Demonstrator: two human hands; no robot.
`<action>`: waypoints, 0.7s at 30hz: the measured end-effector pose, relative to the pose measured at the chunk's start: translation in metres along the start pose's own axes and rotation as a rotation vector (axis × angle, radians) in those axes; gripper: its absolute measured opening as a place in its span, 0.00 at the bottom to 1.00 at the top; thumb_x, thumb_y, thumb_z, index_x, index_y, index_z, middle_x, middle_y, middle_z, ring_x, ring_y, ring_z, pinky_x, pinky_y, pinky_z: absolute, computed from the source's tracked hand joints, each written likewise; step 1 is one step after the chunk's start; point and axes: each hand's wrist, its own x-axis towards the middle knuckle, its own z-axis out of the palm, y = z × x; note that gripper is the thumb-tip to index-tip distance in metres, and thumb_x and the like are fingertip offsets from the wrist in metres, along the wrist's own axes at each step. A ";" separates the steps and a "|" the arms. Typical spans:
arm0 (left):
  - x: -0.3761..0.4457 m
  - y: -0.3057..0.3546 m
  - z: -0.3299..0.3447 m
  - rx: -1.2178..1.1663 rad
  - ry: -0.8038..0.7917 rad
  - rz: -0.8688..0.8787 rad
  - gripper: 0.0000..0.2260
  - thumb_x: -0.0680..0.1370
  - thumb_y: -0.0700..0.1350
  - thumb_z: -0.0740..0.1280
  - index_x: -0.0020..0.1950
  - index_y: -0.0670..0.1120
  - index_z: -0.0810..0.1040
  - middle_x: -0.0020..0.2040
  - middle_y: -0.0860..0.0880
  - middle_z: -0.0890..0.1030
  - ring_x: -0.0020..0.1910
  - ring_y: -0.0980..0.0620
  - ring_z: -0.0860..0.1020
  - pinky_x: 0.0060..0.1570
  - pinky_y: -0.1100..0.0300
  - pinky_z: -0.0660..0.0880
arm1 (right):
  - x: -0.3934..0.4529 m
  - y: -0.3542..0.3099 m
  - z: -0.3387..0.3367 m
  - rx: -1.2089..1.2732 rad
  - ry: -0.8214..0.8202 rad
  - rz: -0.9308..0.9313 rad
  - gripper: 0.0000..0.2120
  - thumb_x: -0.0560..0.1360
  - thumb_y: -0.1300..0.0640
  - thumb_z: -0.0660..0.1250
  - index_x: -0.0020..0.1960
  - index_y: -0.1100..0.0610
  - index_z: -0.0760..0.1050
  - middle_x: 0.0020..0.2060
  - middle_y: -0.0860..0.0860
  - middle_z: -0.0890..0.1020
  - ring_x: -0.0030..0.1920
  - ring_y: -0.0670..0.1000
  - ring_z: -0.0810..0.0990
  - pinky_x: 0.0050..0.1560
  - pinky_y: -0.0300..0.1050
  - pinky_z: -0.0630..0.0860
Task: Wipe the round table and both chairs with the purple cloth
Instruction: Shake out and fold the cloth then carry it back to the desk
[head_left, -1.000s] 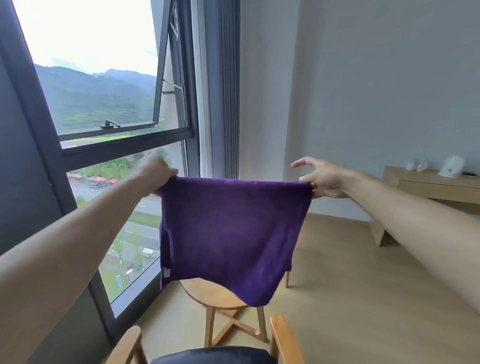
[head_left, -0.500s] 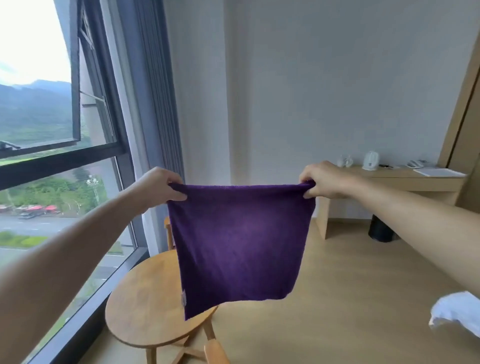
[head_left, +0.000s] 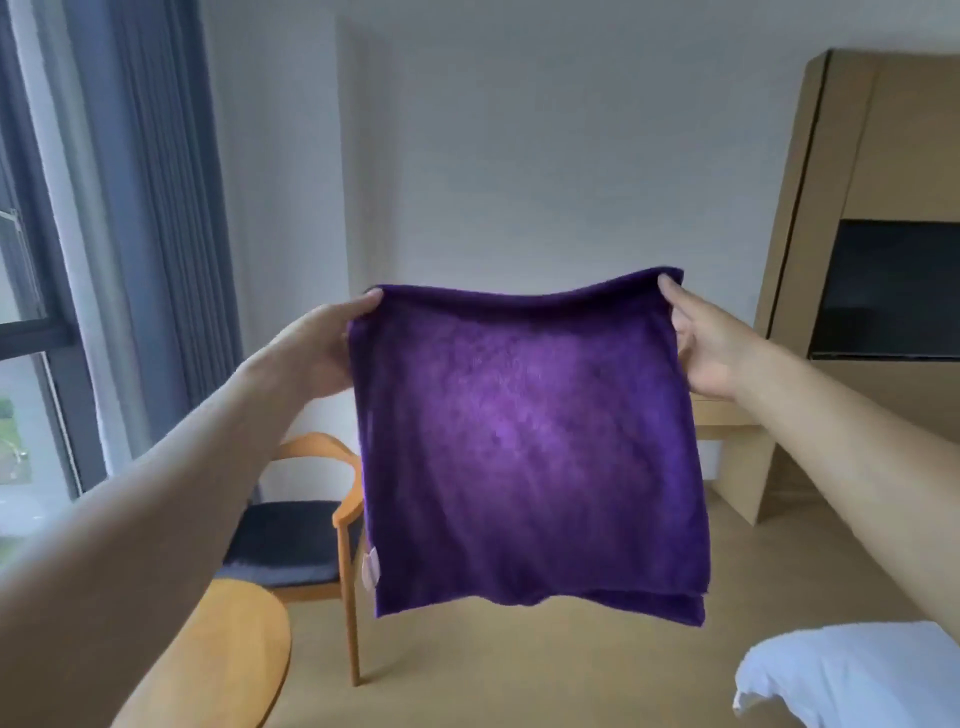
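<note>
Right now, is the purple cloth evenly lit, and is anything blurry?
Head view: the purple cloth glows brighter at its centre and darker at its edges; both forearms and the round table at the frame edges look soft and stretched; the chair is slightly blurred.

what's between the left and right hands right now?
Head view: the purple cloth spans the gap, left hand and right hand each gripping a top corner.
</note>
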 end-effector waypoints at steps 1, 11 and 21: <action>0.012 -0.018 0.013 -0.078 -0.033 -0.111 0.22 0.75 0.63 0.68 0.53 0.45 0.84 0.50 0.43 0.85 0.48 0.45 0.85 0.52 0.50 0.80 | -0.001 0.006 -0.015 -0.015 -0.087 0.114 0.30 0.71 0.34 0.69 0.65 0.53 0.80 0.55 0.54 0.85 0.55 0.56 0.85 0.49 0.51 0.82; 0.116 -0.172 0.101 0.219 -0.279 -0.518 0.18 0.71 0.36 0.71 0.60 0.32 0.79 0.60 0.34 0.81 0.62 0.38 0.79 0.69 0.42 0.70 | 0.021 0.110 -0.145 -0.164 0.177 0.419 0.06 0.81 0.62 0.62 0.50 0.63 0.77 0.43 0.60 0.83 0.43 0.57 0.82 0.50 0.53 0.78; 0.309 -0.176 0.168 0.492 0.060 -0.213 0.12 0.72 0.38 0.78 0.50 0.36 0.78 0.45 0.40 0.80 0.43 0.43 0.79 0.51 0.43 0.81 | 0.116 0.097 -0.257 -0.142 0.589 0.369 0.07 0.74 0.65 0.74 0.49 0.60 0.77 0.46 0.56 0.83 0.45 0.53 0.81 0.56 0.52 0.74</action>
